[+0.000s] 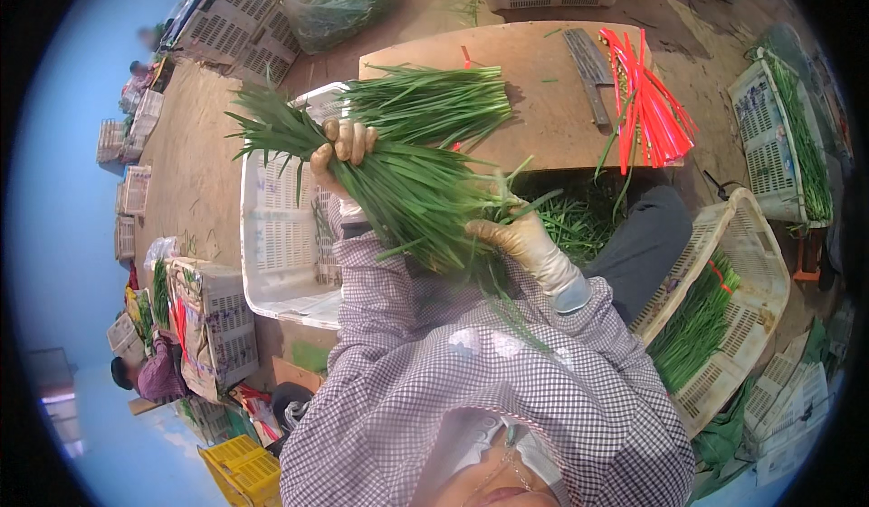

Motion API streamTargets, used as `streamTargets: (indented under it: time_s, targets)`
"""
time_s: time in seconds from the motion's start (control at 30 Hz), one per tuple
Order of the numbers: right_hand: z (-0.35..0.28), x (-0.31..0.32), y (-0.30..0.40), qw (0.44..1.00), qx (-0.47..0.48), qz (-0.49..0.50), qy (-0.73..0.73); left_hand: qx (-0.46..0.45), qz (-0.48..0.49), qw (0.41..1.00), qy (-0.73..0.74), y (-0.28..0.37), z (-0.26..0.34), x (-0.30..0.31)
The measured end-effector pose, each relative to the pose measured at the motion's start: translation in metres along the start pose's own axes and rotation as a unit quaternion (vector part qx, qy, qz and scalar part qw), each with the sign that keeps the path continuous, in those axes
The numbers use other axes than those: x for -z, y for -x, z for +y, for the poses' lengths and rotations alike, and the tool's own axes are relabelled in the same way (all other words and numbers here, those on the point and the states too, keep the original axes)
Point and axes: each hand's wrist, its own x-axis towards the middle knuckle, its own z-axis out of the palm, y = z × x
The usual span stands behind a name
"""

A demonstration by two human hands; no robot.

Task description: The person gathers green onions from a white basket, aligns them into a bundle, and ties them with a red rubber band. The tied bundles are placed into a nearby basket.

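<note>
My left hand (345, 146), in a stained glove, grips a thick bunch of garlic chives (414, 188) near its leafy tips. The bunch slants across in front of my chest, with its pale stem ends to the right. At those ends my right hand (526, 235), also gloved, closes on some stems and loose leaves; blur hides the exact grip. Several loose leaves hang below it. Just beyond, a pile of chives (428, 99) lies on a wooden board (529, 127), with ends of a red tie showing at its edges.
A cleaver (587, 65) and a heap of red ties (652, 113) lie on the board's right side. A white plastic crate (278, 235) stands at left; another crate (753, 344) at right holds tied chives. Leaf scraps (577, 222) lie below the board. Another person (159, 374) sits far left.
</note>
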Motion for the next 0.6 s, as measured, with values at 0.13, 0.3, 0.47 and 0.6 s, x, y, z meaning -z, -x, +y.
streamTargets:
  time_s: [0.13,0.3,0.47,0.6]
  targets:
    - [-0.014,-0.009,-0.003,0.998,0.039,0.005,0.044,0.018,-0.007,1.0,-0.007,-0.001,0.0,0.003]
    - [-0.008,0.003,0.011,0.994,0.026,0.034,-0.1,-0.034,0.017,0.998,0.045,0.0,0.0,0.004]
    - [0.001,0.058,0.037,0.962,0.05,0.026,-0.268,-0.096,-0.001,0.991,0.097,0.002,0.025,0.02]
    - [0.014,0.059,0.024,0.995,-0.026,0.075,-0.067,-0.082,-0.038,0.986,0.139,0.005,0.026,0.038]
